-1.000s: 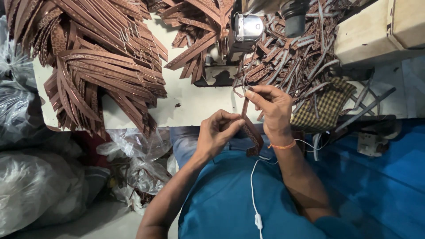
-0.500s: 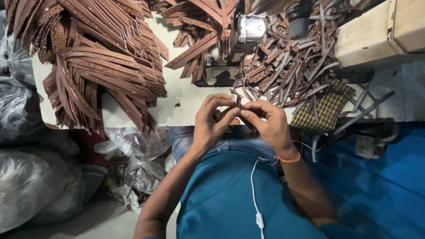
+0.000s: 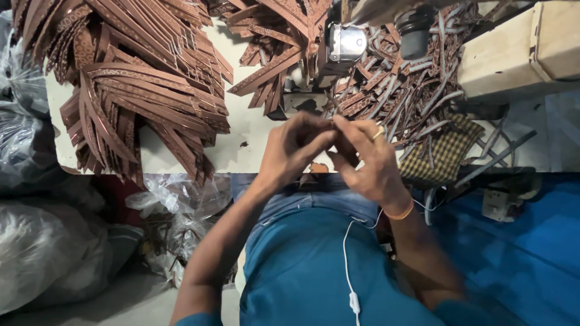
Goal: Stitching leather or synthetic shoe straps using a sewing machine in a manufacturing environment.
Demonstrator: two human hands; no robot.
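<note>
Above the near edge of the worktop (image 3: pixel 181 158), the left hand (image 3: pixel 294 150) and right hand (image 3: pixel 367 160) are brought together, fingertips touching. A small brown strap piece (image 3: pixel 343 145) is pinched in both grips, though most of it is hidden. Brown straps (image 3: pixel 139 90) are heaped well to the left, grey ones (image 3: pixel 417 90) just behind the hands.

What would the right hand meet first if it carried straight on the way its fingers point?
Probably the left hand: the right hand points up and left, its fingertips already against it. Beyond lies the table, though depth is unclear.
</note>
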